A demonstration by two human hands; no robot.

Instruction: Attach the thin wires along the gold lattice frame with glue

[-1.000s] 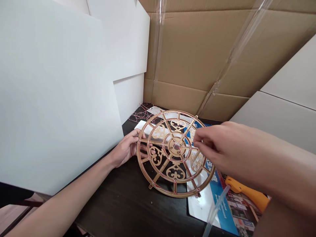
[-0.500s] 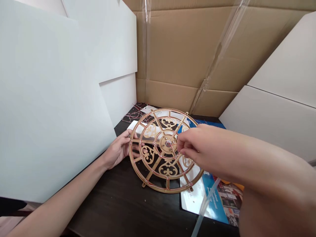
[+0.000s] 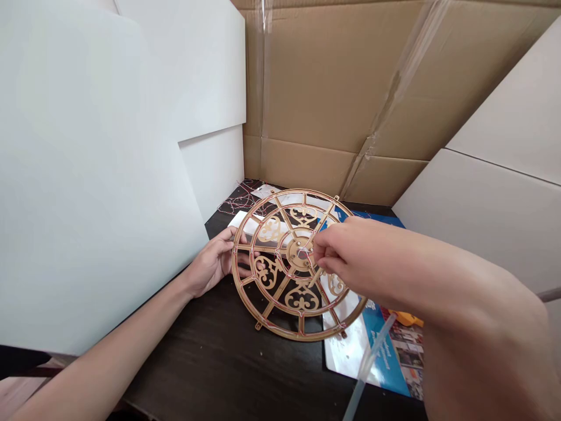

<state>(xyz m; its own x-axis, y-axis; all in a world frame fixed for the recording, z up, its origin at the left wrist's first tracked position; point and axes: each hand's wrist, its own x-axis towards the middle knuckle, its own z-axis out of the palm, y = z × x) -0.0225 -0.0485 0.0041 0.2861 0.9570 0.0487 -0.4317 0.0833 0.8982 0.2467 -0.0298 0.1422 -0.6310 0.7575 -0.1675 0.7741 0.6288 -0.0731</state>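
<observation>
A round gold openwork frame point(image 3: 301, 320) with spokes, rings and scroll ornaments is tilted above the dark table. My left hand point(image 3: 214, 261) grips its left rim, thumb in front and fingers behind, some showing through the openings. Thin red and white wires point(image 3: 280, 257) run along the rings and spokes. Beside the central hub point(image 3: 298, 250), my right hand point(image 3: 335, 248) is closed in a pinch, with a thin wire leading into its fingers. The fingertips are partly hidden, and my right forearm covers the frame's right edge.
Loose wires point(image 3: 239, 202) lie tangled at the back left. A blue and white printed booklet point(image 3: 346, 351) lies under the frame's right side. A glue stick point(image 3: 368, 365) protrudes from an orange tool point(image 3: 407, 318). White panels point(image 3: 87, 146) and a cardboard wall point(image 3: 315, 76) enclose the table point(image 3: 197, 362).
The whole view has shifted slightly, so the frame sits a little further right. My right hand stays by the hub, and the left keeps hold of the rim.
</observation>
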